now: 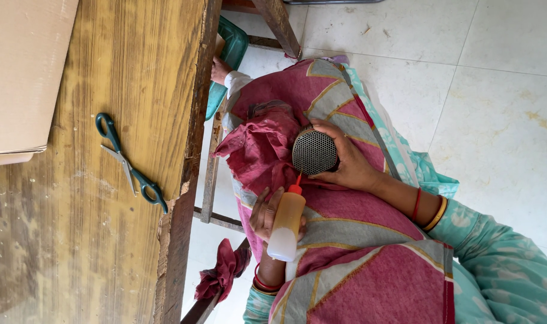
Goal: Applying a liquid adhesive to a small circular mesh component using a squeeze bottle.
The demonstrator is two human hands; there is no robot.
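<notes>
Head view looks down, turned sideways, onto a lap covered by a red and grey cloth, with a wooden table along one side and a pale tiled floor on the other. Judging by which sleeve each wrist leads to, the right hand is closed around a round mesh disc, fingers curled over its rim so the perforated face stays open to view, resting against a bunched red rag on the lap. The left hand grips a small squeeze bottle of amber liquid, its red nozzle pointing at the lower edge of the disc and almost touching it. To do this well, it seems wise to keep the disc steady and level against the rag, hold the nozzle tip right at the mesh, and press the bottle gently so only a little liquid comes out, since too much would likely run through the holes onto the cloth. On the table, well apart from both hands, lie green-handled scissors and a cardboard box. Another person's hand shows beside a teal container under the table's edge. A second red rag hangs on the table frame.
</notes>
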